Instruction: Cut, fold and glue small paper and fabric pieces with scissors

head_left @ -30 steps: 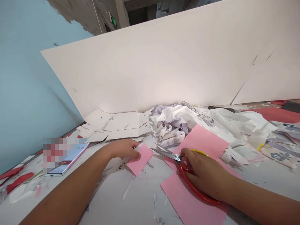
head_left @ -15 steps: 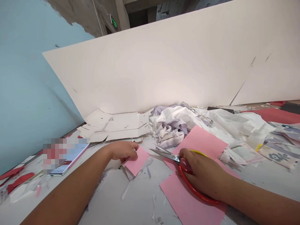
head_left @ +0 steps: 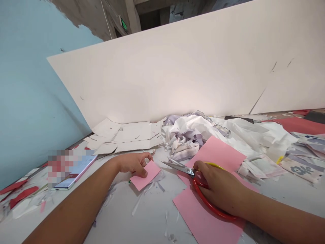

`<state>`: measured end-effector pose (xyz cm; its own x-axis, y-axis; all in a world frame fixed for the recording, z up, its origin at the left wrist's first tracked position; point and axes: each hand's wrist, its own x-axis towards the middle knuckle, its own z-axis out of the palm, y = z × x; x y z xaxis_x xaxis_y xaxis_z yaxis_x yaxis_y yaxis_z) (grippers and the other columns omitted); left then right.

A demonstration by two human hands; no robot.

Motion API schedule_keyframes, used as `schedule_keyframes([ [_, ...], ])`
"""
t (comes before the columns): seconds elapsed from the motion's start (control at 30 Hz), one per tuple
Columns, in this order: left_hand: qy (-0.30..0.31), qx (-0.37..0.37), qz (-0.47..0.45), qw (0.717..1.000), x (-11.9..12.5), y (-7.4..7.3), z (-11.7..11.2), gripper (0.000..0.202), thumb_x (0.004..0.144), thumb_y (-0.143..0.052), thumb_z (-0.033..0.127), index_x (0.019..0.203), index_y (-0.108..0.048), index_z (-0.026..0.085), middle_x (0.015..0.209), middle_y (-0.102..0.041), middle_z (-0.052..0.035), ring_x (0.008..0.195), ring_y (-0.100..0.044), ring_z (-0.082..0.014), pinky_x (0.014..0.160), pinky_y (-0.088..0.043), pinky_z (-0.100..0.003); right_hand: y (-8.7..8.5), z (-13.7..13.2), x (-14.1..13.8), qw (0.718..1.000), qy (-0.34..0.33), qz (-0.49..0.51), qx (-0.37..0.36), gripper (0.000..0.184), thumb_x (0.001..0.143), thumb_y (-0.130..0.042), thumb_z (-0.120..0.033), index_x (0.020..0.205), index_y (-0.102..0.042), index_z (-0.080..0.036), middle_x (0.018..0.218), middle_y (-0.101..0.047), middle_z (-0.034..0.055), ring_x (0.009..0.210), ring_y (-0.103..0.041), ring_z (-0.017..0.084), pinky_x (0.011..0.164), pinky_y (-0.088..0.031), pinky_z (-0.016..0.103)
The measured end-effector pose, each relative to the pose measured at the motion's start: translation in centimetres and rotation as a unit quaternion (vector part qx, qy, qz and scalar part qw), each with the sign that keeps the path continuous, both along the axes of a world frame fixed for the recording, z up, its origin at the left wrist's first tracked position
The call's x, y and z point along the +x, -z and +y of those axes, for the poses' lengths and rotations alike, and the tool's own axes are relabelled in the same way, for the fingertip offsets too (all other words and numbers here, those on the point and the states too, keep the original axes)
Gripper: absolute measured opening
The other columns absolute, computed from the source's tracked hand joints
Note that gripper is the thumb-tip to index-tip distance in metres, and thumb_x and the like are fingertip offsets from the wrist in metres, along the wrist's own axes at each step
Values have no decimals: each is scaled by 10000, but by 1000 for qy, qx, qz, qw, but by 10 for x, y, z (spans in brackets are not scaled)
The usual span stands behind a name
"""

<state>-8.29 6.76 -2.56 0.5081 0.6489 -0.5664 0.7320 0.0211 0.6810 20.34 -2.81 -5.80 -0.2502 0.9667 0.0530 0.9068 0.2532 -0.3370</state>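
Left hand (head_left: 133, 164) curled against one small pink paper (head_left: 145, 175), grip unclear; right hand (head_left: 218, 188) clenched on one pair of red-handled scissors (head_left: 179, 167); one large pink sheet (head_left: 214, 152) beneath; one crumpled white paper heap (head_left: 185, 135) beyond.

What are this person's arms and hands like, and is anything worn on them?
The left hand and right hand are bare, with no gloves. The left forearm and right forearm are bare too, with no sleeve in view. No watch or bracelet shows at either wrist, and there are no cables or markings.
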Motion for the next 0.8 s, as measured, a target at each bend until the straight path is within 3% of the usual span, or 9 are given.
schedule_keyframes([
  [0.23, -6, -4, -13, 1000, -1, 0, 1, 521, 523, -662, 190, 998, -449, 220, 591, -464, 77, 520, -462, -106, 439, -317, -202, 4, 0, 2, 1000, 0, 14, 1, 111, 717, -456, -231, 822, -421, -233, 731, -576, 10, 635, -516, 180, 511, -320, 261],
  [0.3, -21, 2, -42, 999, 0, -4, -1, 525, 539, -656, 169, 1020, -452, 218, 588, -480, 76, 512, -468, -101, 443, -326, -201, 4, -1, 2, 999, 17, 48, -5, 144, 725, -474, -260, 861, -429, -242, 753, -578, 11, 652, -524, 187, 531, -340, 274],
  [0.37, -31, 2, -94, 995, 6, -11, -7, 454, 572, -648, 165, 990, -476, 205, 608, -516, 58, 536, -499, -107, 469, -359, -206, 1, -2, 0, 988, 46, 143, -33, 211, 750, -477, -309, 941, -407, -255, 760, -576, 8, 648, -531, 185, 540, -365, 283],
  [0.43, -28, -14, -167, 985, 18, -19, -19, 339, 595, -650, 171, 904, -512, 181, 631, -546, 32, 550, -517, -109, 479, -379, -206, -4, -4, -2, 947, 59, 307, -70, 287, 785, -457, -377, 1028, -349, -267, 761, -565, -1, 636, -539, 172, 544, -396, 285],
  [0.5, -24, -46, -268, 962, 35, -26, -38, 303, 580, -680, 180, 841, -525, 171, 651, -567, 19, 519, -506, -91, 462, -384, -193, -9, -7, -5, 877, 45, 468, -99, 330, 790, -472, -426, 1041, -330, -266, 766, -556, -8, 654, -553, 162, 575, -431, 288],
  [0.63, 9, -137, -428, 893, 68, -31, -75, 303, 542, -730, 202, 776, -540, 171, 644, -573, 25, 512, -503, -74, 475, -405, -181, -17, -14, -13, 748, -36, 632, -198, 277, 700, -616, -402, 809, -454, -205, 722, -542, -1, 703, -570, 162, 623, -452, 278],
  [0.73, 31, -124, -387, 913, 79, -23, -83, 302, 584, -710, 188, 843, -557, 163, 760, -588, -6, 648, -546, -101, 573, -434, -204, -19, -19, -18, 683, -100, 659, -299, 311, 712, -570, -459, 633, -473, -174, 547, -477, -10, 558, -536, 143, 499, -420, 251],
  [0.8, 24, -98, -318, 943, 79, -16, -79, 322, 594, -699, 188, 877, -547, 164, 828, -583, -22, 725, -550, -127, 604, -437, -222, -20, -20, -19, 667, -118, 657, -331, 299, 715, -571, -445, 632, -487, -170, 513, -446, -24, 501, -499, 123, 448, -384, 234],
])
